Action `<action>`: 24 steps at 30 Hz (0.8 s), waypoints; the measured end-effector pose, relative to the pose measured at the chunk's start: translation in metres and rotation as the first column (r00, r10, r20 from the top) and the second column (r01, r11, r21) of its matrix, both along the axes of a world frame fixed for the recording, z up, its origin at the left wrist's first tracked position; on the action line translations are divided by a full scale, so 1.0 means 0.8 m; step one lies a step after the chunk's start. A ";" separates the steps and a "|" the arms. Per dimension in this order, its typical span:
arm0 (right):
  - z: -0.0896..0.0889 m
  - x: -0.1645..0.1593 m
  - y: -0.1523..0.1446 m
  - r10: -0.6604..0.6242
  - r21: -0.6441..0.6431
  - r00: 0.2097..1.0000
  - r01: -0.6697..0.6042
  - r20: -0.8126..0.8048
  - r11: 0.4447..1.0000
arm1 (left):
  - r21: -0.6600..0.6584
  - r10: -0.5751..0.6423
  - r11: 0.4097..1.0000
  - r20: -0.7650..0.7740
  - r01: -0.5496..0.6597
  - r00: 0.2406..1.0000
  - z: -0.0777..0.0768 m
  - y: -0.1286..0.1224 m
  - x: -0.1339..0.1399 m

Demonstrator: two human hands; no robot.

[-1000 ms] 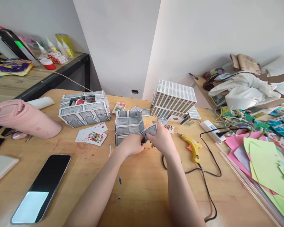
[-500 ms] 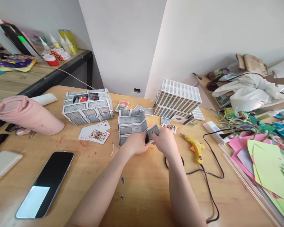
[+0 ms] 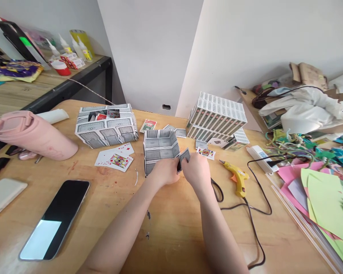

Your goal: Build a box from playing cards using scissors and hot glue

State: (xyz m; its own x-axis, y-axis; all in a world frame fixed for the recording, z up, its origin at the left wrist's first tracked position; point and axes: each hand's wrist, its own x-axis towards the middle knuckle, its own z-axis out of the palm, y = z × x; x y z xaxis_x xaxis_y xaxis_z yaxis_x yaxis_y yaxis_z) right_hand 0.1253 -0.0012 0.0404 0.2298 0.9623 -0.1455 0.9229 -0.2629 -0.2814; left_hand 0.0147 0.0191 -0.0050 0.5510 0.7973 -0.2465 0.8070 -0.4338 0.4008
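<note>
In the middle of the table stands an open box made of playing cards [image 3: 161, 148], grey card backs facing inward. My left hand [image 3: 166, 171] is closed on its near right corner, the fingertips partly hidden by the wall. My right hand [image 3: 196, 169] pinches a grey-backed playing card [image 3: 184, 155] upright against the box's right side; whether the card touches the wall is hard to tell. Beyond the box lie a red and green card pack [image 3: 148, 126] and loose face-down cards [image 3: 179, 132]. Left of it, face-up cards [image 3: 116, 158] are spread out.
A finished-looking card box [image 3: 107, 131] stands back left, near a pink tumbler [image 3: 36, 136]. Stacked card packs [image 3: 217, 116] stand back right. A yellow glue gun [image 3: 238, 178] trails its cord to a white power strip [image 3: 261, 158]. A phone [image 3: 55, 219] lies front left.
My right hand has moved slightly left with the card, turning it more upright and closer to the box's right wall. My left hand stays on the box corner.
</note>
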 end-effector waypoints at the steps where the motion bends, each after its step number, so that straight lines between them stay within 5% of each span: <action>1: 0.000 0.000 0.000 0.003 0.000 1.000 -0.003 0.001 1.000 | 0.000 -0.001 1.000 -0.001 0.001 1.000 0.000 0.000 0.000; 8: -0.007 0.010 0.004 -0.010 0.032 0.999 0.012 -0.050 0.999 | -0.008 0.016 1.000 -0.007 -0.016 1.000 -0.001 -0.001 0.001; 13: -0.019 0.025 0.009 -0.035 0.019 0.944 0.044 -0.329 0.999 | -0.033 0.032 0.999 0.019 -0.032 0.999 0.000 0.000 -0.002; 19: -0.041 0.047 0.010 -0.121 -0.041 0.632 0.139 -0.765 0.989 | -0.136 0.016 0.991 0.083 -0.005 0.996 0.002 0.010 -0.011; 24: -0.056 0.057 0.011 -0.189 -0.145 0.352 0.148 -0.917 0.978 | -0.171 0.103 0.982 0.121 -0.081 0.987 -0.002 0.017 -0.010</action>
